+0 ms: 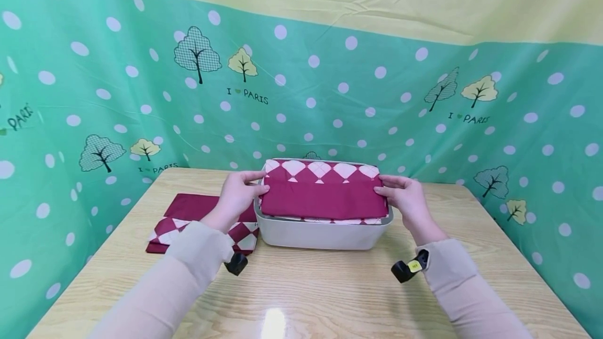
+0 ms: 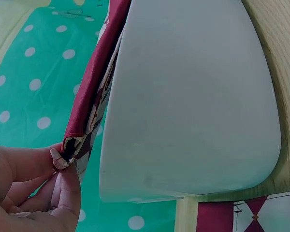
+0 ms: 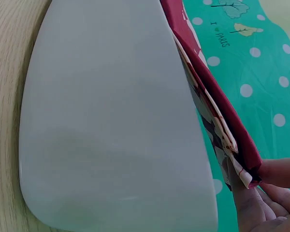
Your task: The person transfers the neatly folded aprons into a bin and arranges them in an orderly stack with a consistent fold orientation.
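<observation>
A folded dark red cloth with a white diamond pattern lies across the top of a white plastic bin in the middle of the table. My left hand pinches the cloth's left edge. My right hand pinches its right edge. Both wrist views show the bin's white side wall with the folded cloth's layers above the rim.
A second folded red and white cloth lies flat on the wooden table to the left of the bin. A green polka-dot curtain with trees surrounds the table on three sides.
</observation>
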The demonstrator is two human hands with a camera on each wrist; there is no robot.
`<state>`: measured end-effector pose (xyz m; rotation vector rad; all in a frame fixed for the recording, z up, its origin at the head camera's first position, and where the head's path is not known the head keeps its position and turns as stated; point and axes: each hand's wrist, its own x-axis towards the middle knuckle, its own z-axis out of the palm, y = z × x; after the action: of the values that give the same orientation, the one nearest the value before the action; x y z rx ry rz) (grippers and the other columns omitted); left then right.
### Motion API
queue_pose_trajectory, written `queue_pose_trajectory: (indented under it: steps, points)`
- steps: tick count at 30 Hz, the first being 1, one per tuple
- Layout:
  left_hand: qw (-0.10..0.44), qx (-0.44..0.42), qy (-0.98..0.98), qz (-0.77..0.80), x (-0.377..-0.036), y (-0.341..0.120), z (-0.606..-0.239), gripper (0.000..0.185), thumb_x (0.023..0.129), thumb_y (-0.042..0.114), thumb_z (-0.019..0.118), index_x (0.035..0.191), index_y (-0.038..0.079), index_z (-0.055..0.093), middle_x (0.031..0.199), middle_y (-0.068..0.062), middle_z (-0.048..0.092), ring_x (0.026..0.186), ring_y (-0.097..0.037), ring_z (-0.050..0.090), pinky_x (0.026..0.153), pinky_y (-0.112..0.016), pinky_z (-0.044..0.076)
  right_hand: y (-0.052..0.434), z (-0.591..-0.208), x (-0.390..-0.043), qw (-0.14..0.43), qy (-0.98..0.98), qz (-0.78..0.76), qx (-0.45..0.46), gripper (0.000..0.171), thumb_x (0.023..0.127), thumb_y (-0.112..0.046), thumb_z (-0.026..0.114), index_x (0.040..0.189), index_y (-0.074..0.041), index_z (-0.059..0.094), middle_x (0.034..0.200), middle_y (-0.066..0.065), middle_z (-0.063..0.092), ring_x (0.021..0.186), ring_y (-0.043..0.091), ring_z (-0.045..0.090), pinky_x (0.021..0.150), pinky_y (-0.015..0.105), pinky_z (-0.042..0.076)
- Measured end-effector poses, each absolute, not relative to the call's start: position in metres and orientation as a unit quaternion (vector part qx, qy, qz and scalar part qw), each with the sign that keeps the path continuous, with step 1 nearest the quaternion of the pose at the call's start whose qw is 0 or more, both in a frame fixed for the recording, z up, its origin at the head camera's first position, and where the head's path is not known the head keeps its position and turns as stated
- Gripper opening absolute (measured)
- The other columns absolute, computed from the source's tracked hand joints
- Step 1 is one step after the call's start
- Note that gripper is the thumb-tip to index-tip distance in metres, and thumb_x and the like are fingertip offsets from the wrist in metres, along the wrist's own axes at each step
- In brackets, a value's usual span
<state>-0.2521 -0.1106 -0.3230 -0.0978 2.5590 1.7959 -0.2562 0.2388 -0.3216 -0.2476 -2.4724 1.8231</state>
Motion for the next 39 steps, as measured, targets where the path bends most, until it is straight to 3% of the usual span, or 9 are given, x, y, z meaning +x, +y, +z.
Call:
queue_pose_trajectory:
  steps: [5, 28, 36, 39]
  points:
    - [0.011, -0.034, 0.821, 0.569, -0.253, -0.108, -0.325, 0.047, 0.095, 0.01, 0.064, 0.141, 0.007, 0.055, 0.144, -0.019, 0.052, 0.132, -0.035, 0.05, 0.106, -0.044, 0.048, 0.24, -0.326, -0.257, 0.032, -0.81, 0.581, -0.076, 0.05, 0.093, -0.01, 0.067, 0.14, 0.001, 0.054, 0.14, 0.024, 0.055, 0.083, -0.006, 0.062, 0.075, 0.011, 0.053]
    - [0.012, -0.048, 0.826, 0.561, -0.263, -0.107, -0.334, 0.046, 0.095, 0.009, 0.064, 0.141, 0.006, 0.055, 0.141, -0.02, 0.056, 0.124, -0.034, 0.059, 0.105, -0.044, 0.049, 0.238, -0.333, -0.269, 0.03, -0.839, 0.538, -0.07, 0.046, 0.093, -0.011, 0.068, 0.136, 0.0, 0.058, 0.134, 0.023, 0.061, 0.094, 0.004, 0.066, 0.079, 0.015, 0.055]
    - [0.004, -0.055, 0.822, 0.566, -0.264, -0.105, -0.334, 0.047, 0.095, 0.009, 0.064, 0.141, 0.007, 0.055, 0.141, -0.017, 0.057, 0.126, -0.033, 0.058, 0.104, -0.043, 0.05, 0.236, -0.333, -0.271, 0.033, -0.85, 0.52, -0.075, 0.045, 0.093, -0.013, 0.068, 0.135, -0.001, 0.059, 0.134, 0.022, 0.061, 0.114, 0.025, 0.066, 0.093, 0.029, 0.056]
    - [-0.005, -0.048, 0.823, 0.565, -0.265, -0.105, -0.335, 0.046, 0.095, 0.01, 0.063, 0.141, 0.005, 0.055, 0.141, -0.016, 0.058, 0.127, -0.032, 0.057, 0.105, -0.044, 0.049, 0.236, -0.333, -0.27, 0.043, -0.864, 0.497, -0.066, 0.043, 0.094, -0.013, 0.067, 0.134, 0.002, 0.06, 0.133, 0.023, 0.062, 0.114, 0.03, 0.066, 0.094, 0.033, 0.056]
